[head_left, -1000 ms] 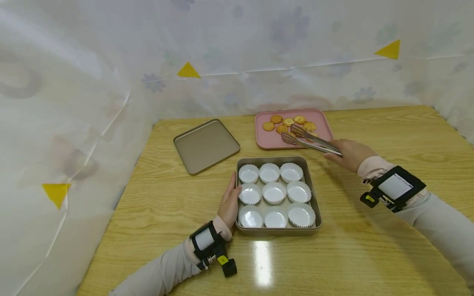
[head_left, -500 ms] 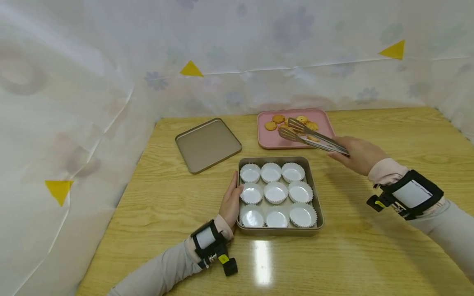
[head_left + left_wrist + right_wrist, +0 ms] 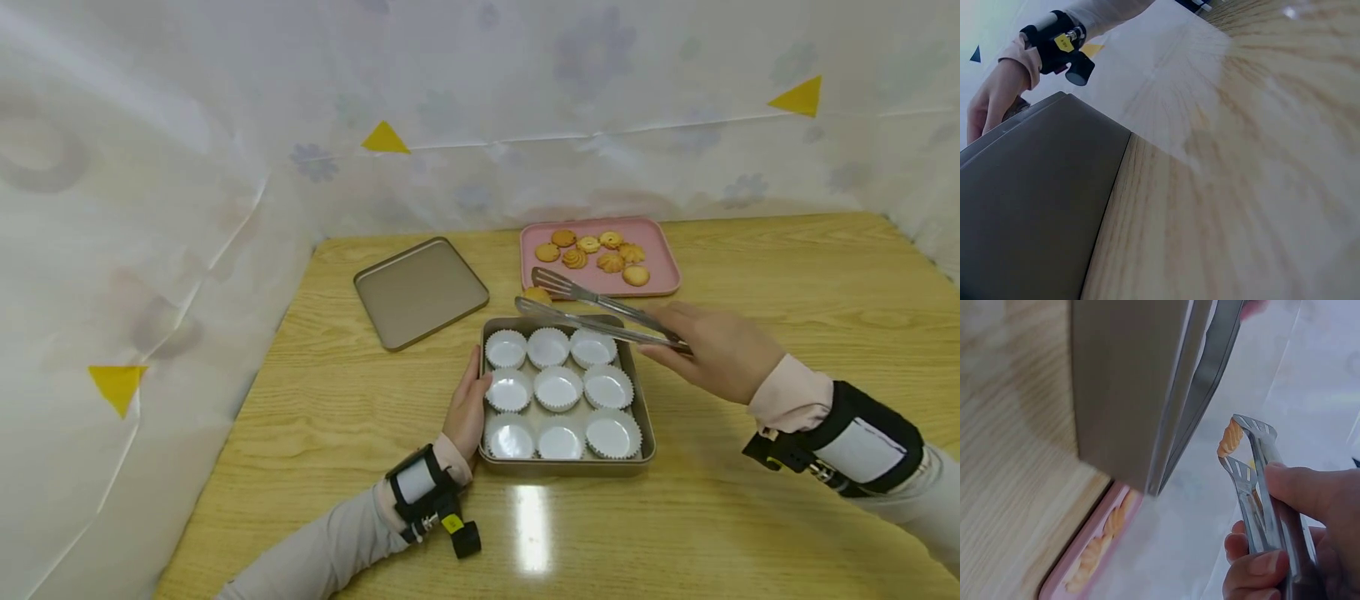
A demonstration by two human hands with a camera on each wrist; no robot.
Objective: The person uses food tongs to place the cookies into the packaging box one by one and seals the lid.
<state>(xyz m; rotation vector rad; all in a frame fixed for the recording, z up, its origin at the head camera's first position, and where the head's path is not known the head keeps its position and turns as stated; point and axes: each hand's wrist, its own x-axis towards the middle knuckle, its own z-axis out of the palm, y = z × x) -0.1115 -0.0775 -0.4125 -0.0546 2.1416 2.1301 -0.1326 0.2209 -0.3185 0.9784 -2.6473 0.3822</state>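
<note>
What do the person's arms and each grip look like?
The left sleeve and right sleeve are light grey, with pale pink cuffs. Each wrist wears a black strap with a whitish panel and a small black block with yellow marking. Left grip and right grip are gloveless.

A small screened-off booth, more like a recording set or lab corner than a working kitchen. A wood-grain table [image 3: 337,417] stands against pale, creased sheeting [image 3: 525,83] with faint flowers, which rises behind it and at both sides. Yellow triangles [image 3: 386,138] sit along the sheeting's fold lines, and a small camera [image 3: 465,540] is strapped to each of the person's wrists. Cookies [image 3: 574,258], a pink tray [image 3: 664,250] and a metal tin [image 3: 562,469] lend a baking look. The room beyond is hidden.
</note>
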